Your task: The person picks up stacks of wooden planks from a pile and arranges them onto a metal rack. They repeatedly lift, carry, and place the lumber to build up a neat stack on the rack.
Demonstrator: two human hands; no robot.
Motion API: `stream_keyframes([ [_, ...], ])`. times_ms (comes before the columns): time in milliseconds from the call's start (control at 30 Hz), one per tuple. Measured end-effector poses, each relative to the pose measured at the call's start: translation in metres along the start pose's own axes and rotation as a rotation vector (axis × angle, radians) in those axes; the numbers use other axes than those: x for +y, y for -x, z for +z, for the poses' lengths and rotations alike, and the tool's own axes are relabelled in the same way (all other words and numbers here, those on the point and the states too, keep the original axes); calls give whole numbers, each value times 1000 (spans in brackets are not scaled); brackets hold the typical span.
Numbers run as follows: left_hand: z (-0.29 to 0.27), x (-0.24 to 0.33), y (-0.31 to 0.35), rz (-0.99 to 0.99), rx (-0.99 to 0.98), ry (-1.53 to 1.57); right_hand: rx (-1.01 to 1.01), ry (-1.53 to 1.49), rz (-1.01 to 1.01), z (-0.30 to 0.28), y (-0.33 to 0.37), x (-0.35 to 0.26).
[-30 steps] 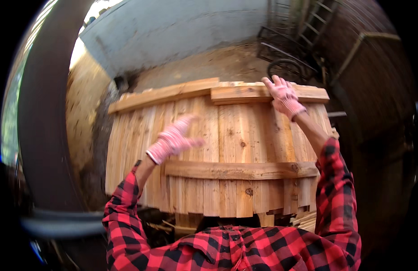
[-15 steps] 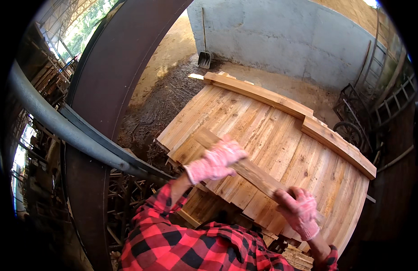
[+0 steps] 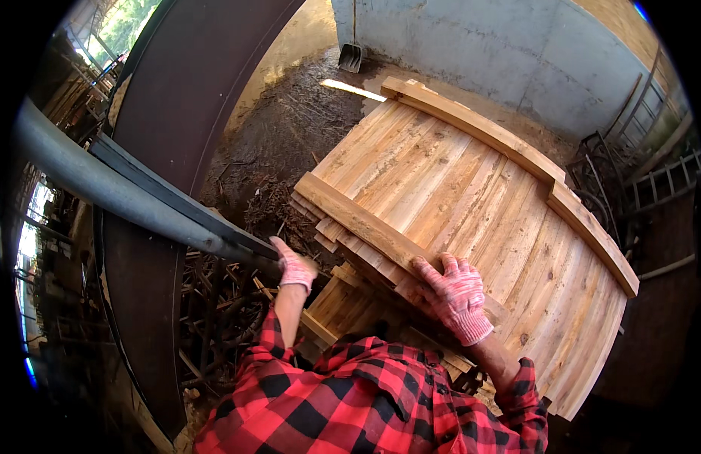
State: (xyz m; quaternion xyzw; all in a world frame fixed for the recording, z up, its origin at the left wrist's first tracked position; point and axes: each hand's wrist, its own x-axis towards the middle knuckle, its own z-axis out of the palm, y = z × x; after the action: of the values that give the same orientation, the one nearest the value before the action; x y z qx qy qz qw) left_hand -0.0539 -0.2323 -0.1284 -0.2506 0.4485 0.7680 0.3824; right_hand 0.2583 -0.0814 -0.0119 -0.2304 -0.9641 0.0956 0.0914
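Note:
A long sawn wooden strip lies crosswise along the near-left edge of a stack of planks. My right hand, in a pink-and-white knitted glove, is closed over the strip toward its right end, its palm and part of its grip hidden. Off the strip, my gloved left hand hangs left of the stack, close to the lower end of a grey metal pipe. Its thumb sticks out from the fingers, which are partly blurred, and no object shows in it.
Two thick wooden bars, a longer one and a shorter one, lie along the stack's far edge. A brown belt slants past on the left. Behind stand a shovel and a grey wall; ladders lean at right.
The strip has gone from being held over the stack by both hands to lying along its near-left edge. My left hand has let go and moved down-left; my right hand has shifted left.

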Motion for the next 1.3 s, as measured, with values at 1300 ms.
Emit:
stream_keyframes([
  [1300,-133,-502,98,-949,-571,-1856,637,-839,2063,238,573,-47],
])
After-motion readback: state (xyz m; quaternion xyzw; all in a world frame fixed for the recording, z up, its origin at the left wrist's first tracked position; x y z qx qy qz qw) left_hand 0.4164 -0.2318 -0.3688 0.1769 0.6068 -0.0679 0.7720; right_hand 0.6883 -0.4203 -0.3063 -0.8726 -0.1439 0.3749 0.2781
